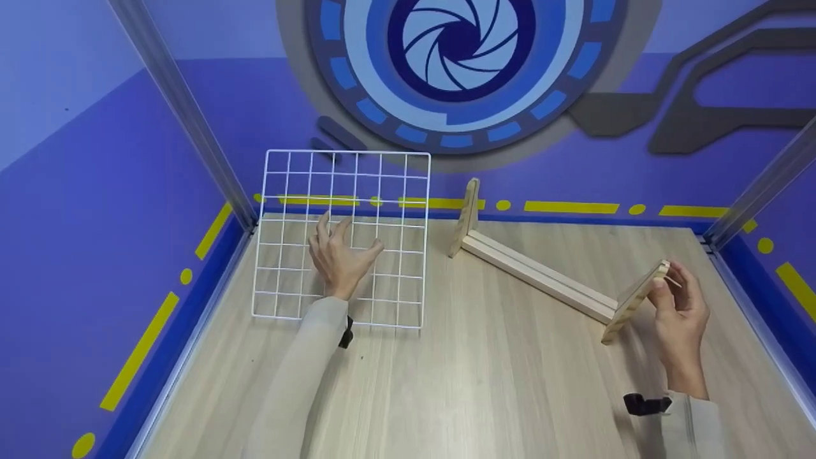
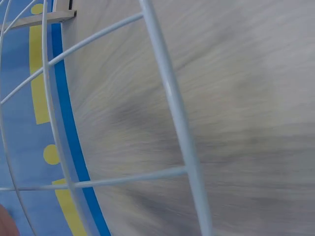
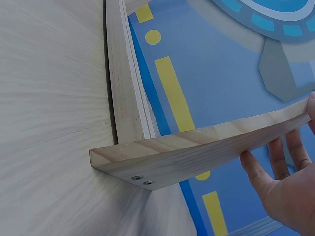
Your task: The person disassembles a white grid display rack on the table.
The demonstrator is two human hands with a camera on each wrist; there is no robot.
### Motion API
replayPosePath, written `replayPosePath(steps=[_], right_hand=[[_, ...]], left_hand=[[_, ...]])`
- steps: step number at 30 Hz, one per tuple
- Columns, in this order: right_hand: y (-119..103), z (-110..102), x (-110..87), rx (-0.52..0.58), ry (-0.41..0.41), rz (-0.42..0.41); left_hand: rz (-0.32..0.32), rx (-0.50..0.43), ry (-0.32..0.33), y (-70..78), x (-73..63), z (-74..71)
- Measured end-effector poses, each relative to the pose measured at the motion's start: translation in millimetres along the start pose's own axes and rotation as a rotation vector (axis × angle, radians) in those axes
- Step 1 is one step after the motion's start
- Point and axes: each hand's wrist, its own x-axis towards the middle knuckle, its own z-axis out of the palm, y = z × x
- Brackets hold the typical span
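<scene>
On the left in the head view, a white wire grid panel (image 1: 426, 255) stands tilted. My left hand (image 1: 341, 255) is at its middle, fingers bent and spread at the wires; whether they pass through the mesh is hard to see. Close up in the left wrist view are the panel's wires (image 2: 172, 93) and one fingertip at the lower left corner. To the right, a wooden stand (image 1: 542, 274) has a slotted crossbar between two upright end boards. My right hand (image 1: 685, 319) pinches the top of the nearer end board (image 3: 197, 152) from its outer side.
The wooden tabletop (image 1: 472, 382) reaches the blue back wall (image 1: 561, 172). Blue side walls and metal corner posts (image 1: 185, 115) flank it. The stand's far end board (image 1: 466, 220) is close to the back wall, to the right of the grid panel.
</scene>
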Motion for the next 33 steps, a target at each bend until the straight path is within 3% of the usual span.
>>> replayPosePath(steps=[18,27,33], right_hand=[[0.3,0.2,0.2,-0.025,-0.005,0.007],[0.5,-0.7,0.4,-0.023,-0.008,0.005],[0.4,-0.7,0.5,-0.031,0.000,0.002]], left_hand=[[-0.023,0.015,-0.061,-11.8,-14.5,10.1],[0.002,0.058,-0.074,-15.1,-20.1,15.2],[-0.041,0.094,-0.115,-17.0,-22.5,17.7]])
